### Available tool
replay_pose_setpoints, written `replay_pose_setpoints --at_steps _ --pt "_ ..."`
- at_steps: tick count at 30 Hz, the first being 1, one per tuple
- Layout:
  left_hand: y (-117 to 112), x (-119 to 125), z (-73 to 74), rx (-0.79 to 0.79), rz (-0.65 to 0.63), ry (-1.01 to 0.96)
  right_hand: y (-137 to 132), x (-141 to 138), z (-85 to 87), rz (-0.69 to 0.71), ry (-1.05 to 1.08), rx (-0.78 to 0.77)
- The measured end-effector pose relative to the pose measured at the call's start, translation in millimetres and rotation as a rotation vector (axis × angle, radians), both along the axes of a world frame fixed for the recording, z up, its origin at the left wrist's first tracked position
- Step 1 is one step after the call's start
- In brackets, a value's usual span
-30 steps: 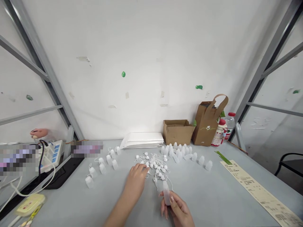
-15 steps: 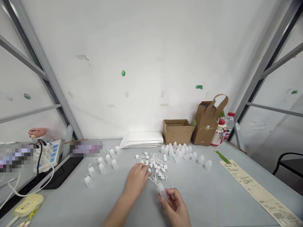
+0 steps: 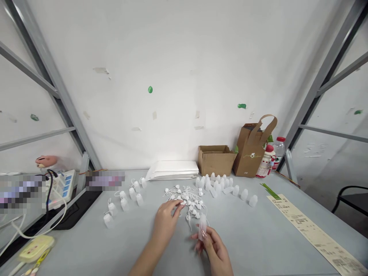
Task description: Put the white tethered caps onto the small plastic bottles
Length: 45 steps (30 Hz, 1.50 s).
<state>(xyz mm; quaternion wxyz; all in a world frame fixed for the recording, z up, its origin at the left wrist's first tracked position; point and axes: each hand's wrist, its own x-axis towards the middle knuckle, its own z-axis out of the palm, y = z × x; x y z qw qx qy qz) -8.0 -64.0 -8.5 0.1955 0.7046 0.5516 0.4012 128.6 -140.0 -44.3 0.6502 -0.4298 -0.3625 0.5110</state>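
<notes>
My right hand (image 3: pixel 214 245) grips a small translucent white plastic bottle (image 3: pixel 202 226) between thumb and fingers, tilted nearly upright, near the front of the table. At the near left side of a pile of small white corded caps (image 3: pixel 189 197), my left hand (image 3: pixel 166 218) has thumb and index finger pinched on a white cap (image 3: pixel 183 203). That cap is partly hidden by the fingertips. Between the hands, a loose white cord (image 3: pixel 189 221) hangs out of the pile. Several bottles without cords (image 3: pixel 218 188) stand or lie beyond, to the right.
Several bottles with corded caps (image 3: pixel 123 203) stand at the left. White packets (image 3: pixel 172 170), a cardboard box (image 3: pixel 217 161), a paper bag (image 3: pixel 250 153) and drink bottles (image 3: pixel 266 161) line the back. A printed paper strip (image 3: pixel 310 230) lies right; a power strip (image 3: pixel 64 188) and cables lie left.
My right hand has shifted slightly right and turned the bottle more upright. My left hand's thumb and index finger now pinch a cap at the pile. A cord that stretched between the hands is loose.
</notes>
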Motion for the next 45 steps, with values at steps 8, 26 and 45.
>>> replay_pose_setpoints --at_steps 8,26,45 --pt "-33 21 2.9 -0.510 -0.077 -0.899 0 -4 -10.1 0.013 -0.033 -0.009" --pt "-43 18 0.7 -0.547 -0.095 -0.929 0 -5 -22.7 -0.075 -0.283 -0.005" --pt "-44 19 -5.6 -0.524 -0.122 -0.857 -1 1 -17.9 -0.031 -0.227 -0.032"
